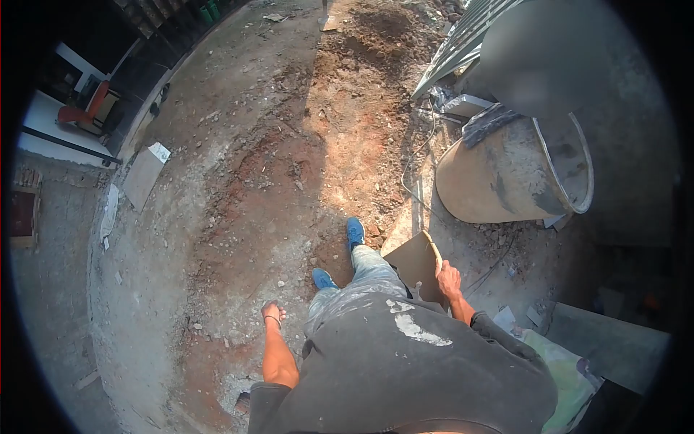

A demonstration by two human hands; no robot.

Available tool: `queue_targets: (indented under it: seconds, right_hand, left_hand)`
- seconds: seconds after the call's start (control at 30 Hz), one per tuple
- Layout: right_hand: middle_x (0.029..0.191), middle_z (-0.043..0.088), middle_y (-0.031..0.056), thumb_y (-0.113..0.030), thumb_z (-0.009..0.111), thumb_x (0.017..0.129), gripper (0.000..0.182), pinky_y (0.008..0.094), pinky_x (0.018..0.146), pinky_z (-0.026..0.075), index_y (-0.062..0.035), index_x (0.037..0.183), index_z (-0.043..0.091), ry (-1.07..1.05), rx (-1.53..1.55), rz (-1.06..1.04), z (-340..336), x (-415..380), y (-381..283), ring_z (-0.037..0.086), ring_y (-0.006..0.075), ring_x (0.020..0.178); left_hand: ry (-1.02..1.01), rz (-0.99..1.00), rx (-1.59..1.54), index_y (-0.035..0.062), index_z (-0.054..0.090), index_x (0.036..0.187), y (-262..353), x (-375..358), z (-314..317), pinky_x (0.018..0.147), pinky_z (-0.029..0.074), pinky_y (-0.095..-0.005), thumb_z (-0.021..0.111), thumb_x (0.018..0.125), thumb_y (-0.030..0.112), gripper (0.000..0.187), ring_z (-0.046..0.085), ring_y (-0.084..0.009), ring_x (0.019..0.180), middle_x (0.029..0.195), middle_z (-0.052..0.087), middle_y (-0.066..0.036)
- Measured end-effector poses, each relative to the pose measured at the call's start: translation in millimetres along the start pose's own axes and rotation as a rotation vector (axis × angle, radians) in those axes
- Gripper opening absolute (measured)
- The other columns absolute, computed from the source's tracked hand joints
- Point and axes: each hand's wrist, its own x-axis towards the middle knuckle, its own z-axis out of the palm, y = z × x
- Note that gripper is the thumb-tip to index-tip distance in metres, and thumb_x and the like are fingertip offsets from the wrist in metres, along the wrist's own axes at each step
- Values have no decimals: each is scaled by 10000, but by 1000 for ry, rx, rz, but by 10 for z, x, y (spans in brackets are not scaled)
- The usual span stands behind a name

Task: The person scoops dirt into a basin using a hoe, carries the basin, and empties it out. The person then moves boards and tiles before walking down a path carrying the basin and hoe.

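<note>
My right hand (448, 279) is closed on the edge of a brown flat panel (414, 266) with a pale rim, which hangs beside my right leg. Part of the panel is hidden behind my shirt. On the other side, my left hand (272, 312) hangs low over the dirt ground, its fingers loosely curled with nothing in them. A dark band circles that wrist. My blue shoes (355, 231) stand on the rubble-strewn soil, one ahead of the other.
A large tan barrel (499, 177) leans at the right, with a thin cable (407, 177) on the ground beside it. Behind it is a slatted metal grille (457, 47). Flat board pieces (143, 179) lie at the left, and a green-and-white sack (557, 365) sits at lower right.
</note>
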Motion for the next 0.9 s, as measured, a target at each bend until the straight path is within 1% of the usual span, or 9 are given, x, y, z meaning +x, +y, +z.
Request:
queue_targets:
  seconds: [0.1, 0.23, 0.3, 0.4, 0.5, 0.57, 0.67, 0.77, 0.9]
  right_hand:
    - [609, 548, 237, -313, 451, 861, 323, 513, 520, 428, -21, 725, 471, 44, 18, -36, -213, 495, -63, 541, 431, 582]
    - [592, 551, 197, -304, 456, 864, 308, 469, 472, 438, -39, 707, 464, 143, -11, -52, -29, 1170, 52, 545, 388, 537]
    - [586, 545, 186, -291, 425, 880, 281, 457, 474, 446, -46, 755, 480, 149, -7, -59, -221, 1192, -35, 546, 375, 529]
    - [620, 551, 190, -287, 446, 872, 266, 448, 463, 439, -53, 745, 465, 257, 0, -17, -428, 1319, -76, 550, 368, 544]
    - [625, 549, 197, -295, 457, 865, 275, 455, 477, 441, -47, 746, 463, 195, 0, 35, -517, 1385, -48, 551, 374, 557]
    - [641, 555, 199, -326, 443, 867, 296, 465, 500, 452, -51, 764, 478, 140, 4, 54, -554, 1322, -83, 557, 380, 570]
    - [631, 550, 201, -331, 435, 870, 311, 478, 516, 449, -46, 752, 468, 174, 26, 158, -372, 1027, -123, 553, 393, 577]
    - [630, 551, 219, -330, 433, 870, 327, 495, 546, 440, -30, 745, 466, 169, 39, 320, -269, 588, -91, 551, 413, 611]
    - [695, 563, 266, -349, 412, 869, 352, 516, 613, 428, -17, 789, 497, 113, 178, 608, -104, 443, 90, 548, 448, 692]
  left_hand:
    - [-23, 43, 71, 34, 514, 1012, 382, 120, 488, 319, 415, -269, 459, 833, 182, 238, 517, -159, 432, 646, 553, -93]
    - [-91, 213, 204, 71, 518, 992, 1247, 78, 1216, 327, 395, -260, 446, 858, 219, 212, 510, -151, 424, 607, 537, -67]
    - [-164, 397, 175, 84, 519, 988, 1416, 23, 1314, 339, 393, -260, 463, 860, 235, 206, 486, -140, 402, 582, 517, -51]
    - [-188, 443, 221, 84, 518, 982, 1869, -298, 1393, 352, 394, -258, 472, 859, 258, 218, 477, -134, 406, 571, 507, -43]
    - [-190, 507, 266, 92, 515, 988, 2189, -95, 1501, 350, 385, -255, 466, 860, 267, 222, 481, -132, 418, 574, 505, -40]
    - [-162, 329, 124, 103, 516, 997, 2243, 16, 1487, 357, 386, -267, 471, 850, 261, 221, 486, -137, 426, 582, 515, -42]
    - [-135, 215, 346, 108, 515, 1004, 2112, 574, 1580, 368, 394, -288, 479, 839, 250, 220, 495, -146, 435, 585, 521, -46]
    - [-211, 173, 426, 97, 522, 987, 2079, 406, 1798, 389, 412, -302, 482, 832, 233, 209, 509, -154, 450, 591, 531, -56]
    - [-364, 252, 572, 105, 524, 994, 2261, 144, 2205, 417, 444, -283, 448, 860, 291, 241, 506, -140, 451, 606, 529, -49]
